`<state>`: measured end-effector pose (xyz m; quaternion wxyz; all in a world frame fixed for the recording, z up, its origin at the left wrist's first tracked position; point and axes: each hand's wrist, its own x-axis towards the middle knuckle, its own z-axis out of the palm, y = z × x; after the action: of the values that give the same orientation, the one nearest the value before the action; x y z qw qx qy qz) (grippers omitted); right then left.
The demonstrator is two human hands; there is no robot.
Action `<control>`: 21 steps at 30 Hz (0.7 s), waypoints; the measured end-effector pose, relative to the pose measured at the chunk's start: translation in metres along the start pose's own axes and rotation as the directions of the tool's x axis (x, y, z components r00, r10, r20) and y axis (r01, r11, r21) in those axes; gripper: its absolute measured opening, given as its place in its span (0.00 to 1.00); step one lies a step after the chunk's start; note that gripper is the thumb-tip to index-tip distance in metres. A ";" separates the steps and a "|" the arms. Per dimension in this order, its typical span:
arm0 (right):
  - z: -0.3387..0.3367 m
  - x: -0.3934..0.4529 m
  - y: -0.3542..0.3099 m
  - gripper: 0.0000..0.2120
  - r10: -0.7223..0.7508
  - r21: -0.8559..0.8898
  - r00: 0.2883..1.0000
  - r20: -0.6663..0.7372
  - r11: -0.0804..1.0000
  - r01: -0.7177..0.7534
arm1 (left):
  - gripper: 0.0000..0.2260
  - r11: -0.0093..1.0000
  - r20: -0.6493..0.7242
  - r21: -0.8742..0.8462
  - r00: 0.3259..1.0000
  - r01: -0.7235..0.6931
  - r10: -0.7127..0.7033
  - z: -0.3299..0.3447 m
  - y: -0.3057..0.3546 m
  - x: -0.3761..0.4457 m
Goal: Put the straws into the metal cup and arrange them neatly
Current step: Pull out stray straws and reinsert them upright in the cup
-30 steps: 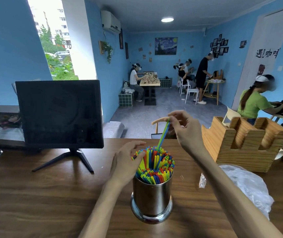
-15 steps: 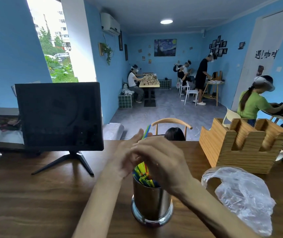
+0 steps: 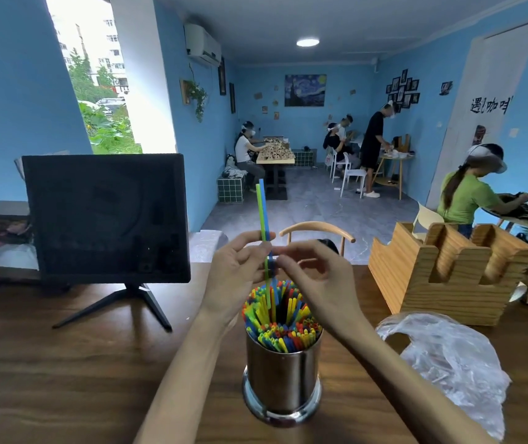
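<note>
A shiny metal cup (image 3: 283,379) stands on the wooden table near the front edge, packed with several coloured straws (image 3: 283,325). Above its mouth a green straw and a blue straw (image 3: 263,209) stand nearly upright, their lower ends reaching down among the others. My left hand (image 3: 237,277) pinches these two straws between thumb and fingers. My right hand (image 3: 313,280) is just to their right, with its fingertips touching the same two straws.
A dark monitor (image 3: 105,216) on a stand is at the left. A wooden holder (image 3: 448,270) sits at the right, with a crumpled clear plastic bag (image 3: 448,363) in front of it. A chair back (image 3: 317,230) rises behind the table. Several people work farther back.
My right hand carried the two straws down over the cup. Both hands now hold them upright above the cup, and the left hand has risen from the cup's rim.
</note>
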<state>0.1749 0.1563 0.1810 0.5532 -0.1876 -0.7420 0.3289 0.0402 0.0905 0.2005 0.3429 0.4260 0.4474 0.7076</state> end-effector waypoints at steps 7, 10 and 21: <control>-0.008 0.035 -0.018 0.26 -0.051 0.010 0.998 0.033 0.999 0.051 | 0.05 0.990 0.062 0.143 0.998 -0.014 0.005 0.005 -0.018 -0.005; -0.005 0.039 -0.020 0.21 -0.104 -0.025 0.995 0.003 0.994 0.104 | 0.08 0.976 0.101 0.215 0.995 -0.026 0.005 0.004 -0.023 -0.009; 0.000 0.028 -0.002 0.12 -0.051 -0.015 0.998 -0.034 0.999 0.050 | 0.07 0.962 0.008 0.273 1.000 -0.028 0.027 0.000 -0.037 -0.007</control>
<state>0.1663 0.1730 0.2015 0.5727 -0.1782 -0.7391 0.3064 0.0468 0.0976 0.1637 0.2722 0.4769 0.5340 0.6429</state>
